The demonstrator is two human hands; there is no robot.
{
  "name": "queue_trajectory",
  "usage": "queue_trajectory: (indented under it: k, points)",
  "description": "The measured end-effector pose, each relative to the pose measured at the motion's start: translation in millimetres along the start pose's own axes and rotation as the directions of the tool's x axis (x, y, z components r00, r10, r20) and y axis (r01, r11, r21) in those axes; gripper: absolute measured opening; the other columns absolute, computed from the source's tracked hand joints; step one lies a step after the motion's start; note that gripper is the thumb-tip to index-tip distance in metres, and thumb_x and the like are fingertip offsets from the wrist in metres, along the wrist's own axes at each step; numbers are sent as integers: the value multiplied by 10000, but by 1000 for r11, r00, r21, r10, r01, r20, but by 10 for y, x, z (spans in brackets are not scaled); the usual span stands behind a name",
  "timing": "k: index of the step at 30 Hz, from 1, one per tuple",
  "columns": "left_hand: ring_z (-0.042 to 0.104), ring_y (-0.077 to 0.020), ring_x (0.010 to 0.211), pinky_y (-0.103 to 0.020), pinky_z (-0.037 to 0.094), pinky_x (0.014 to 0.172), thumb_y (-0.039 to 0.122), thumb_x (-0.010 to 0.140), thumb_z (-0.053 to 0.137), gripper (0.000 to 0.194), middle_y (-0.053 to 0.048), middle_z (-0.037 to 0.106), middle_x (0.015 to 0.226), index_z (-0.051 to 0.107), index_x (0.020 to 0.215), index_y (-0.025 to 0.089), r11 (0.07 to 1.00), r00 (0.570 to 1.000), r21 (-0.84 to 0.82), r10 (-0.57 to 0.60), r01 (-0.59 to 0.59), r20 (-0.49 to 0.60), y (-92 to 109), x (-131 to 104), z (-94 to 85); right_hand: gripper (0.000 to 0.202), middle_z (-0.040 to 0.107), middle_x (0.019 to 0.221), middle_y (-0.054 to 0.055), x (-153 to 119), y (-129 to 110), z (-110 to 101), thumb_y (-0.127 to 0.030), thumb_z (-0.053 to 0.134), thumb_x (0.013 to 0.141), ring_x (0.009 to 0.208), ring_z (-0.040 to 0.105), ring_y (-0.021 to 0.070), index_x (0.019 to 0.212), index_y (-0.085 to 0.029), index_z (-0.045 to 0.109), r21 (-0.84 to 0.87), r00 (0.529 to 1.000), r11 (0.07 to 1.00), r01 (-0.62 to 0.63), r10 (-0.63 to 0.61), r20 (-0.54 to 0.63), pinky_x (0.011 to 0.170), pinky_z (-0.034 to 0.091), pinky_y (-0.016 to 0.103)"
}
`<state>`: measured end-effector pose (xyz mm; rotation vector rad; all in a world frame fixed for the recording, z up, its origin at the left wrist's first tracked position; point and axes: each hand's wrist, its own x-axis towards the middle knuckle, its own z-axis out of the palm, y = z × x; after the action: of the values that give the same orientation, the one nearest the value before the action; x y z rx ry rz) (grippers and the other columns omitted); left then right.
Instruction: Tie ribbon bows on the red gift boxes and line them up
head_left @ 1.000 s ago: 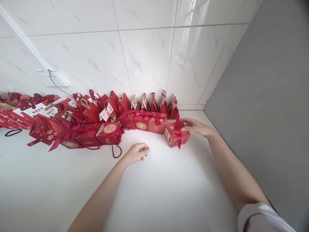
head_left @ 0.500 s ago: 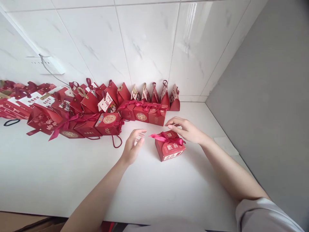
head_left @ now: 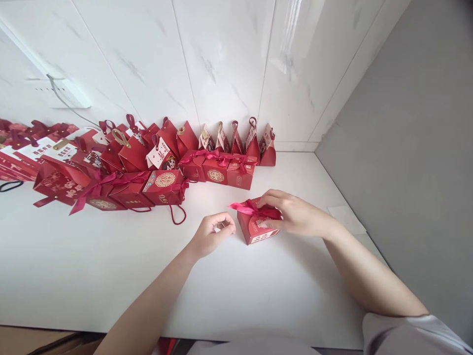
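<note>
The red box (head_left: 253,228), its long side seeming to run eight-to-two, lies at three o'clock from your empty, loosely curled left hand (head_left: 211,234), while your nearer right hand (head_left: 294,214) grips its top across the ribbon (head_left: 252,209).

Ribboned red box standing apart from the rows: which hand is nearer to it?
Right. The right hand is over the right part of the red box, fingers at its ribbon; the left hand is off its left side, fingers curled.
</note>
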<state>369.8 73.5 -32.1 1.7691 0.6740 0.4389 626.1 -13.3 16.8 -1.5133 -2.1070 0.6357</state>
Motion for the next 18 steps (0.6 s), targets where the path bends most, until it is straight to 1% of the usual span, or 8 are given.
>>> queue_trajectory:
  k: [2, 5, 7, 9, 11, 14, 16, 18]
  points:
    - [551, -140, 732, -269, 438, 721, 265, 867, 555, 151, -7, 609, 756, 593, 756, 170, 998, 998, -15, -57, 57, -24, -72, 34, -24, 296, 647, 1118, 75, 43, -18, 100, -299, 608, 911, 1021, 620, 250, 1206, -270, 624, -24, 999, 999, 44, -45, -28, 816, 544, 400]
    - [560, -152, 770, -269, 431, 712, 296, 868, 552, 119, -15, 625, 845, 594, 859, 185, 997, 981, -29, -71, 67, -180, -189, 98, -70, 389, 583, 1304, 69, 119, -36, 221, -151, 533, 935, 1209, 552, 231, 1301, -282, 555, 44, 977, 977, 211, -209, -32, 977, 504, 416]
    - [581, -179, 886, -282, 439, 750, 298, 877, 527, 136, -35, 629, 983, 580, 959, 202, 999, 959, -35, -31, 22, -282, -232, 119, -111, 469, 469, 1455, 76, 148, -48, 249, -151, 527, 943, 1338, 453, 231, 1389, -282, 466, 68, 959, 958, 277, -272, -76, 1047, 465, 427]
    - [569, -212, 1042, -311, 449, 823, 319, 904, 489, 199, -58, 600, 1126, 564, 1059, 221, 999, 948, -27, 26, -36, -317, -234, 117, -141, 468, 403, 1508, 98, 150, -66, 243, -192, 542, 947, 1374, 411, 247, 1399, -267, 448, 34, 953, 962, 272, -264, -151, 1052, 456, 437]
    - [511, -239, 1191, -350, 440, 927, 356, 920, 491, 275, -75, 551, 1244, 553, 1164, 245, 996, 955, 17, 92, -91, -282, -207, 101, -137, 397, 495, 1421, 117, 133, -97, 243, -231, 549, 954, 1300, 486, 247, 1347, -243, 494, -19, 944, 965, 261, -260, -205, 1021, 462, 425]
    - [414, -263, 1325, -404, 391, 1057, 369, 894, 581, 366, -73, 472, 1365, 546, 1251, 297, 987, 964, 104, 145, -124, -224, -166, 87, -62, 378, 671, 1085, 92, 107, -170, 353, -327, 584, 951, 999, 627, 211, 1296, -188, 520, -120, 929, 953, 279, -299, -216, 919, 470, 386]
    - [407, -270, 1340, -425, 388, 1080, 345, 880, 617, 395, -74, 449, 1391, 547, 1267, 319, 986, 968, 105, 152, -133, -199, -161, 93, 5, 432, 684, 928, 69, 105, -224, 511, -382, 582, 950, 843, 621, 200, 1305, -146, 513, -266, 919, 921, 284, -341, -199, 837, 455, 379]
    - [420, -268, 1336, -425, 400, 1084, 327, 890, 608, 389, -83, 448, 1390, 551, 1274, 316, 985, 972, 68, 168, -158, -164, -174, 106, 57, 335, 660, 814, 53, 113, -267, 688, -272, 538, 976, 750, 586, 192, 1270, -111, 546, -466, 901, 849, 248, -379, -211, 741, 425, 359]
